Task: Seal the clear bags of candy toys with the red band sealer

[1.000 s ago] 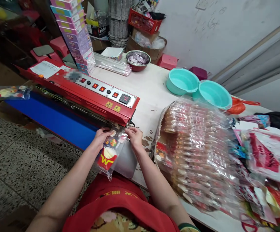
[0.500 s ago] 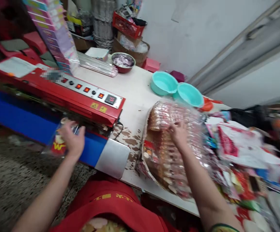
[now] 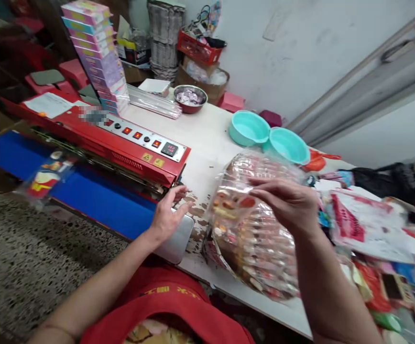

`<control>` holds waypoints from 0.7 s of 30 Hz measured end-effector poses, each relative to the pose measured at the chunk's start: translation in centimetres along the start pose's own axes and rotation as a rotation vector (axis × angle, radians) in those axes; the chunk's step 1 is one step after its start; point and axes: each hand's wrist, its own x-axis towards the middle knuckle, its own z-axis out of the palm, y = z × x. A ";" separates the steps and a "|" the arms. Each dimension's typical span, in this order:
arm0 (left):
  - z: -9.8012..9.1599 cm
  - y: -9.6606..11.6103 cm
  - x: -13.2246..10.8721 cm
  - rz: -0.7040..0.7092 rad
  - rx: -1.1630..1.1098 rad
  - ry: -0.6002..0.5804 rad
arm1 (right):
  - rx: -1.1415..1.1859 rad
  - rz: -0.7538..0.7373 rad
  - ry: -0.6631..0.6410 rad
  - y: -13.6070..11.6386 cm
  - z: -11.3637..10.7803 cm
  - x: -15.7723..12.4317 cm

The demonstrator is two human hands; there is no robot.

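Pale wall [image 3: 250, 62], speckled floor [image 3: 10, 239], dimness at the upper left
The faintly smudged wall carries a blurred pale plate [image 3: 274, 26]; a long grey pipe-like form [image 3: 365, 91] slants at the right; a white table [image 3: 207, 134], marked with brown stains [image 3: 195, 224], reaches toward the wall; 1 pink stool [image 3: 48, 79] stands at the left

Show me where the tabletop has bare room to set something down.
The tabletop is bare between the red machine, the bowl and the teal basins. It's crowded around the right hand: rows of packets, then piled bags.
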 end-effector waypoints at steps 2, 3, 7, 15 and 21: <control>0.7 1.1 1.7 -0.090 -0.252 -0.114 | 0.127 0.080 -0.038 -0.1 2.2 -0.4; 0.9 1.4 2.3 -0.121 -0.345 -0.154 | 0.182 0.119 -0.050 0.0 3.4 -0.7; -0.3 2.0 3.2 -0.068 -0.251 -0.241 | 0.341 0.259 -0.071 0.4 7.6 -2.3; -5.6 4.3 2.8 0.255 0.632 -0.359 | 0.229 0.132 -0.214 0.8 9.3 -3.0; -7.3 5.0 1.9 0.249 0.562 -0.381 | 0.074 0.008 -0.362 0.5 8.6 -2.5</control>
